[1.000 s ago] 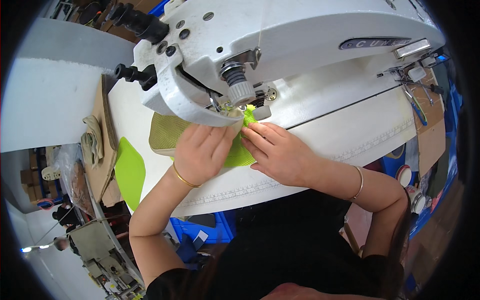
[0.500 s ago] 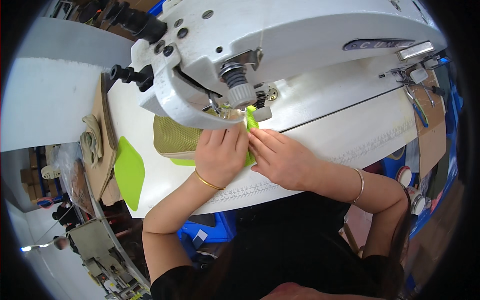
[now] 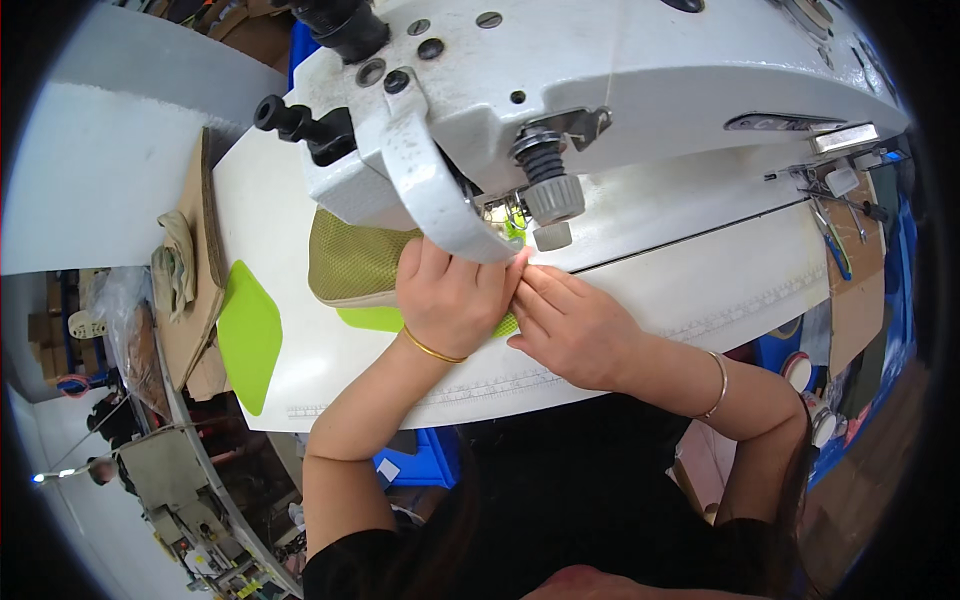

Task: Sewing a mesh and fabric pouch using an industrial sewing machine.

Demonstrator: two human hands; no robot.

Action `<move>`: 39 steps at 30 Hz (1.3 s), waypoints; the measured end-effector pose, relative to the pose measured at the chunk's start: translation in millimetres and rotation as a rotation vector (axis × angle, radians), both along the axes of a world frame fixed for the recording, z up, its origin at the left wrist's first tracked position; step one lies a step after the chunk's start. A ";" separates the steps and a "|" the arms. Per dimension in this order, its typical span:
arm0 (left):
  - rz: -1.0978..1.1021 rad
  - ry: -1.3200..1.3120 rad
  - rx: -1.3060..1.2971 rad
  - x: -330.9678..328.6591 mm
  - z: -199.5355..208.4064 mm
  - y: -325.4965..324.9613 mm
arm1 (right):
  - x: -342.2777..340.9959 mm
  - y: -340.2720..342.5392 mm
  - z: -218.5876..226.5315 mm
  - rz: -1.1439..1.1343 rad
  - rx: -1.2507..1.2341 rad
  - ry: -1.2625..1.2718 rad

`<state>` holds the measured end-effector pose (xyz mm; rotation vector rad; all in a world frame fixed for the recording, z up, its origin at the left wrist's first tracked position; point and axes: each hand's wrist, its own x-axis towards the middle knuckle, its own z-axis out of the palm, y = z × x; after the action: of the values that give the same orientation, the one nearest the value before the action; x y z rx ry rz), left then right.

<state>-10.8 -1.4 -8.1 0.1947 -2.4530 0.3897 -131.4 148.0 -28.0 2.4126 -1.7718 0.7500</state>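
At the white sewing machine point(image 3: 430, 195), both my hands press fabric down close to the needle area. My left hand point(image 3: 450, 305), fingers together, holds the right end of an olive mesh piece point(image 3: 350, 262) with a beige edge. Its fingertips are partly behind the machine's curved guard. My right hand point(image 3: 580, 335) is closed beside it, fingertips pinching bright green mesh fabric point(image 3: 508, 325), which shows between the hands and by the needle. The needle tip itself is hidden. More green cloth point(image 3: 370, 318) sticks out from under the olive mesh.
A loose green fabric piece point(image 3: 248, 340) lies on the left of the white table point(image 3: 700, 265), whose front edge bears a printed ruler. Cardboard point(image 3: 205, 260) stands at the left edge. Snips point(image 3: 832, 245) and small tools lie at the far right. A blue bin point(image 3: 430, 460) sits below.
My view has shifted, so the machine appears farther right. My fingertips are closer together, and less green mesh shows between them. Both hands keep their hold on the fabric.
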 end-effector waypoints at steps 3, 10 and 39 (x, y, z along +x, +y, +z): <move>-0.004 -0.028 -0.024 1.8 0.9 -1.9 | -0.2 -0.2 -1.9 -0.024 -0.066 0.032; -0.051 -0.075 -0.029 6.5 -2.1 -0.9 | -0.3 -1.0 -2.6 -0.013 -0.086 0.039; -0.047 -0.046 0.022 0.8 -13.0 6.5 | -25.9 -22.1 -1.8 -0.150 -0.145 0.103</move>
<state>-10.0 5.1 -21.1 0.1381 -2.5032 0.3505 -157.3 125.9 -29.9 2.1586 -1.7694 0.6988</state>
